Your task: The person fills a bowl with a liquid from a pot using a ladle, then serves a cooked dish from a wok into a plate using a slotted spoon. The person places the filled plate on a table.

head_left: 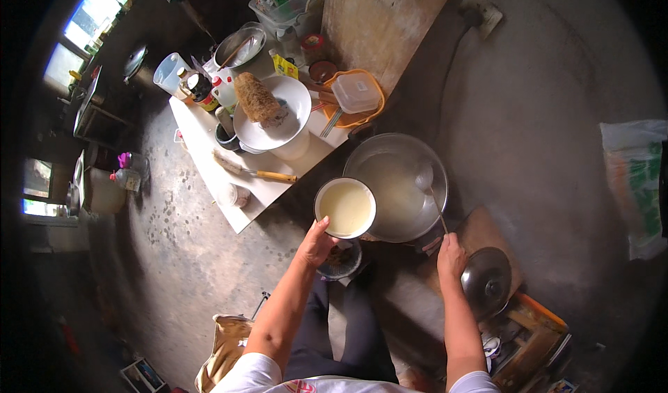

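Note:
My left hand (318, 244) grips the rim of a bowl (346, 208) filled with a pale, creamy liquid, its thumb over the near edge. The bowl is held just left of a large metal pan (362, 146), partly overlapping its side. In my right hand (452, 255) is the thin handle of a ladle (425, 178), the fingers closed round it. The ladle's head rests inside the pan, near its right wall, where some whitish liquid (394, 191) covers the bottom.
Left of the pan stands a white table (268, 192) bearing a white basin (292, 130), bottles, a brush (275, 176) and an orange basket (376, 112). A dark lid (486, 284) lies to the right, by a wooden stool (532, 337). A small dark container (341, 261) sits below the bowl.

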Available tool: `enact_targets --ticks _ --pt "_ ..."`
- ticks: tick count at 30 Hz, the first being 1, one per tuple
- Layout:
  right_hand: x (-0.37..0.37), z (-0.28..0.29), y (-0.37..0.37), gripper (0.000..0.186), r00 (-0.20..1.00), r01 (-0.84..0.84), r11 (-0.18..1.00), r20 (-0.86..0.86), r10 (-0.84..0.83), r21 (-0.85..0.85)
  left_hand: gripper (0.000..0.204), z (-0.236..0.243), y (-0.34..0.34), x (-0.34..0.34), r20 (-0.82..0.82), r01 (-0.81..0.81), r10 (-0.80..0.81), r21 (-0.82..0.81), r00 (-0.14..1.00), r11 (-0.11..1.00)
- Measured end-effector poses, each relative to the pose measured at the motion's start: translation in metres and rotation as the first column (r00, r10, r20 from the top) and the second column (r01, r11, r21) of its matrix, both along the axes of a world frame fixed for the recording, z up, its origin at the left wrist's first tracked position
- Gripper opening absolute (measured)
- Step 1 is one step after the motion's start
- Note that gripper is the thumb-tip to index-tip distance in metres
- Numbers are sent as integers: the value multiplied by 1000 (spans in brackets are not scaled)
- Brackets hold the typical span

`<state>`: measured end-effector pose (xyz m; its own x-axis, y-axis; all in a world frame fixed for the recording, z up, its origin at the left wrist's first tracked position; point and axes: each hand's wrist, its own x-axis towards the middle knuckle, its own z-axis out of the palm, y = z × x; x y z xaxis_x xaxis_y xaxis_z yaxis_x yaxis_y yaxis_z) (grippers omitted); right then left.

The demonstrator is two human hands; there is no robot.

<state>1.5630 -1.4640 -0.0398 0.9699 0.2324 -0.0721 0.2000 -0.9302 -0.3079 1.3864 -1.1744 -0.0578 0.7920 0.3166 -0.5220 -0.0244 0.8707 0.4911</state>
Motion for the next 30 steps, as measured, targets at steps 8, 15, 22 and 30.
enact_targets --ticks 8,15,22,30 --pt "-36 -24 31 20 968 -80 967 -211 133 243 59 5 0 -28 -19 -50 50 7 999 999" --pt "-51 -10 28 24 479 602 677 -870 118 423 54 16 1 -40 -74 -77 76 -12 994 997" --pt "-59 47 17 24 617 568 584 -770 164 580 55 15 7 -35 -82 -50 51 17 995 999" --pt "-71 101 -1 22 914 175 763 -390 108 622 65 -4 7 -3 5 5 -5 21 1000 1000"
